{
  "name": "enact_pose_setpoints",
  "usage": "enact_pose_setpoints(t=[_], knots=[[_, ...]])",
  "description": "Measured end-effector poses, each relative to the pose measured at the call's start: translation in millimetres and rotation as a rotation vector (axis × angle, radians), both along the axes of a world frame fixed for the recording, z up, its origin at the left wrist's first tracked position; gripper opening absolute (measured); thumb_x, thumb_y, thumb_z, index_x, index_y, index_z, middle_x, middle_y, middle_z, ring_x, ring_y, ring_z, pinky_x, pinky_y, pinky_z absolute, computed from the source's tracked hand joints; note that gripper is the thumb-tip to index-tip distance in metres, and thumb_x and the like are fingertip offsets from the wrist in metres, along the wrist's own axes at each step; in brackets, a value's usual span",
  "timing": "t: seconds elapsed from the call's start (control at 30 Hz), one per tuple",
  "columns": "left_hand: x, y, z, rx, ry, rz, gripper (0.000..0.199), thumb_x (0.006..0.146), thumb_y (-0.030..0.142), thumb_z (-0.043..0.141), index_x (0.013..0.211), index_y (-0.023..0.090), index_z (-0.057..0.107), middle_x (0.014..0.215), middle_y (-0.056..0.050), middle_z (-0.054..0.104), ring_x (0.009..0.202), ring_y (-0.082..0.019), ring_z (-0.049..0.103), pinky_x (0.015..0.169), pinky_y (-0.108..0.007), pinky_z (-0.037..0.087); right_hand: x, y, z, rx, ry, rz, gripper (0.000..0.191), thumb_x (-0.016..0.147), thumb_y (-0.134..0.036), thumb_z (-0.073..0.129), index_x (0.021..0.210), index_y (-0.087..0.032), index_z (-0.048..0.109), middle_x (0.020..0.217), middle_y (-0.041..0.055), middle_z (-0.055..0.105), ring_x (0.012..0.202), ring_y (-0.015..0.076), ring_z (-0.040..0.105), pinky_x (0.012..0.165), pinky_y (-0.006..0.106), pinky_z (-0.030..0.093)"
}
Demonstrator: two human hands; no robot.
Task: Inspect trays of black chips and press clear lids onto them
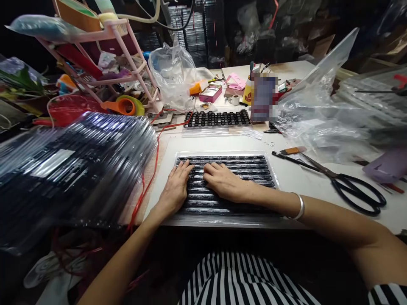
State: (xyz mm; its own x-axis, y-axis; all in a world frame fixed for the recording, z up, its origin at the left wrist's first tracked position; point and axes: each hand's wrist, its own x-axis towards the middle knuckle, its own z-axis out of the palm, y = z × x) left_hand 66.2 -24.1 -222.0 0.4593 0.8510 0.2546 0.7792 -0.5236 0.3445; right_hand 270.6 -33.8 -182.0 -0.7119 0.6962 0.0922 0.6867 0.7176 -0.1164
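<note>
A clear plastic tray (222, 219) filled with rows of black strips (222, 196) lies on the white table near its front edge. My left hand (177, 184) rests on the tray's left side, its fingers stretched out and lying flat over the row ends. To the right of it, my right hand (222, 181) is on the rows with its fingers curled and pressed together. Whatever is under those fingertips is hidden.
Black scissors (352, 186) lie on the right, near plastic bags (324, 127). Stacked plastic-covered trays (104, 152) fill the left. Behind my hands is another tray of black parts (218, 118). A pink rack (124, 46) stands at back left; red string (155, 165) hangs alongside.
</note>
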Motion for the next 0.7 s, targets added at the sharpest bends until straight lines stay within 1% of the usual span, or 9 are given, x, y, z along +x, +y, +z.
enact_pose_setpoints(t=[0.07, 0.13, 0.23, 0.27, 0.4, 0.47, 0.53, 0.6, 0.7], knots=[[-0.2, -0.3, 0.2, -0.014, -0.004, -0.002, 0.044, 0.093, 0.015, 0.026, 0.131, 0.015, 0.047, 0.145, -0.012, 0.042, 0.138, -0.022, 0.03, 0.113, -0.048, 0.024, -4.9, -1.6, 2.0, 0.004, -0.035, -0.034, 0.021, 0.091, -0.01, 0.039, 0.095, -0.009, 0.06, 0.105, 0.0152, 0.055, 0.095, 0.0259, 0.047, 0.075, 0.038, 0.042], [0.5, -0.6, 1.6, -0.024, -0.007, 0.004, 0.044, 0.093, 0.015, 0.026, 0.131, 0.015, 0.047, 0.145, -0.012, 0.042, 0.138, -0.022, 0.03, 0.113, -0.048, 0.024, -7.6, 1.4, 4.0, -0.029, -0.039, -0.03, 0.019, 0.087, -0.007, 0.042, 0.092, -0.009, 0.06, 0.105, 0.0156, 0.054, 0.095, 0.0258, 0.046, 0.076, 0.039, 0.042], [2.6, -0.8, 4.8, -0.028, 0.003, 0.014, 0.044, 0.095, 0.02, 0.025, 0.131, 0.014, 0.048, 0.145, -0.012, 0.043, 0.138, -0.022, 0.031, 0.113, -0.048, 0.025, -7.7, 9.7, 2.9, -0.125, 0.0, 0.016, 0.009, 0.084, -0.011, 0.051, 0.086, -0.012, 0.059, 0.105, 0.0134, 0.053, 0.093, 0.0234, 0.046, 0.077, 0.037, 0.041], [3.3, -0.9, 5.7, -0.025, 0.021, 0.014, 0.043, 0.095, 0.024, 0.026, 0.132, 0.015, 0.047, 0.145, -0.012, 0.042, 0.138, -0.023, 0.031, 0.112, -0.048, 0.025, -6.8, 11.0, 1.1, -0.13, 0.018, 0.019, 0.008, 0.085, -0.013, 0.051, 0.087, -0.012, 0.059, 0.106, 0.0128, 0.053, 0.094, 0.023, 0.046, 0.078, 0.036, 0.041], [2.7, -3.9, 7.5, 0.017, 0.163, -0.002, 0.048, 0.094, 0.038, 0.037, 0.138, 0.019, 0.044, 0.15, -0.012, 0.034, 0.139, -0.03, 0.026, 0.111, -0.051, 0.024, 6.1, -0.7, -7.2, 0.01, 0.045, -0.024, 0.024, 0.096, -0.022, 0.037, 0.105, -0.015, 0.059, 0.115, 0.0128, 0.056, 0.099, 0.0236, 0.048, 0.083, 0.039, 0.038], [1.0, -7.0, 7.2, 0.035, 0.224, -0.005, 0.05, 0.093, 0.04, 0.036, 0.139, 0.018, 0.043, 0.151, -0.014, 0.03, 0.14, -0.032, 0.024, 0.111, -0.05, 0.025, 21.0, -13.2, -8.4, 0.065, 0.056, -0.04, 0.032, 0.099, -0.029, 0.033, 0.119, -0.018, 0.055, 0.127, 0.0135, 0.053, 0.11, 0.0252, 0.047, 0.09, 0.043, 0.036], [0.6, -9.5, 6.3, 0.041, 0.256, 0.005, 0.052, 0.094, 0.04, 0.035, 0.139, 0.016, 0.042, 0.151, -0.015, 0.03, 0.14, -0.032, 0.024, 0.111, -0.05, 0.025, 39.8, -24.1, -7.9, 0.094, 0.071, -0.098, 0.044, 0.097, -0.039, 0.036, 0.135, -0.019, 0.044, 0.143, 0.0139, 0.042, 0.128, 0.028, 0.036, 0.1, 0.048, 0.029], [3.0, -9.1, 5.8, 0.045, 0.273, 0.027, 0.053, 0.093, 0.042, 0.035, 0.139, 0.015, 0.042, 0.15, -0.016, 0.03, 0.14, -0.032, 0.023, 0.111, -0.05, 0.024, 57.4, -29.2, -8.2, 0.073, 0.06, -0.182, 0.059, 0.095, -0.049, 0.037, 0.144, -0.017, 0.032, 0.153, 0.0136, 0.029, 0.139, 0.0304, 0.022, 0.107, 0.052, 0.02], [9.1, -1.1, 6.2, 0.034, 0.28, 0.068, 0.055, 0.093, 0.042, 0.036, 0.14, 0.013, 0.04, 0.151, -0.017, 0.029, 0.14, -0.032, 0.022, 0.112, -0.05, 0.021, 73.1, -25.6, -11.8, -0.05, 0.022, -0.247, 0.069, 0.093, -0.059, 0.031, 0.147, -0.016, 0.027, 0.155, 0.0113, 0.022, 0.143, 0.0308, 0.014, 0.11, 0.054, 0.014]])
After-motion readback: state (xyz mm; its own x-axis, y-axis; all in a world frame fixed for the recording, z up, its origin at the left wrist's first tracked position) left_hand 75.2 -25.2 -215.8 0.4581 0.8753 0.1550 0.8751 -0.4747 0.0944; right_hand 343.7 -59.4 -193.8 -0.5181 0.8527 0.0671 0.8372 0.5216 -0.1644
